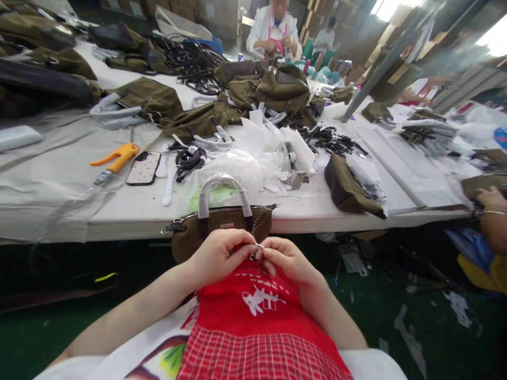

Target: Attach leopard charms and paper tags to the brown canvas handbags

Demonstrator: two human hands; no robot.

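Observation:
Close together in front of the red apron, my left hand (225, 253) and my right hand (287, 258) pinch a small metal ring (259, 246) between their fingertips. A dark, thin cord or strap (258, 224) with light flecks runs up from the ring toward the bag. The olive-green bag (186, 240) stands at the table's edge just beyond my hands, with its wrapped white handles (224, 179) upright. My fingers partly cover the small fittings.
An orange air gun (119, 157), a phone (143, 169) and coiled black straps (189, 162) lie on the table (301, 216). More olive bags (281, 89) are piled behind. A person's hand (492, 199) is at the far right; another person (275, 31) is across the table.

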